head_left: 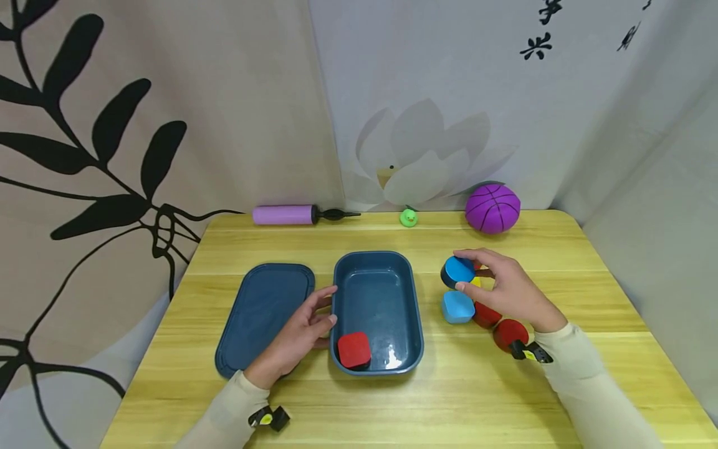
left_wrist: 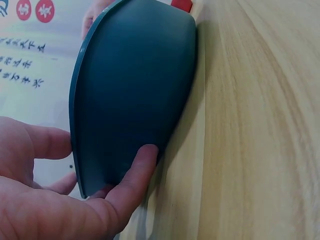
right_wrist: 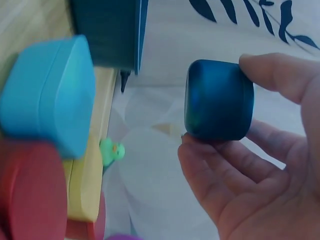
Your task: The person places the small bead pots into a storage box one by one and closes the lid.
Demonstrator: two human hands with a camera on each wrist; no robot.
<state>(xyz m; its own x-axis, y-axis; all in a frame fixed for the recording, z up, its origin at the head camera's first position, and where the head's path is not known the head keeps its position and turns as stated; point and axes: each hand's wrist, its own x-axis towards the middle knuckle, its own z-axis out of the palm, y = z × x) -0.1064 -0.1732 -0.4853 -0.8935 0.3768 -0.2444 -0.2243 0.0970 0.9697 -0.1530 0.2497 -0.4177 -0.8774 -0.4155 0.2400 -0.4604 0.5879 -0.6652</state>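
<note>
right hand (head_left: 499, 284): blue round block (head_left: 459, 270) pinched between thumb and fingers, right of container (head_left: 381, 293). left hand (head_left: 300, 330): fingers apart, container's left side touched. packing seemingly in hand, red block (head_left: 354, 350) inside; carry over rim probably needed.

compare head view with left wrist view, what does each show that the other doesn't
Only head: the lid, pump, duck, ball, held block, light blue block and yellow block.
Only left wrist: red circles on the backdrop.
Both: left hand, right hand, box, table, backdrop, and something red; which block left wrist catches is unclear.
</note>
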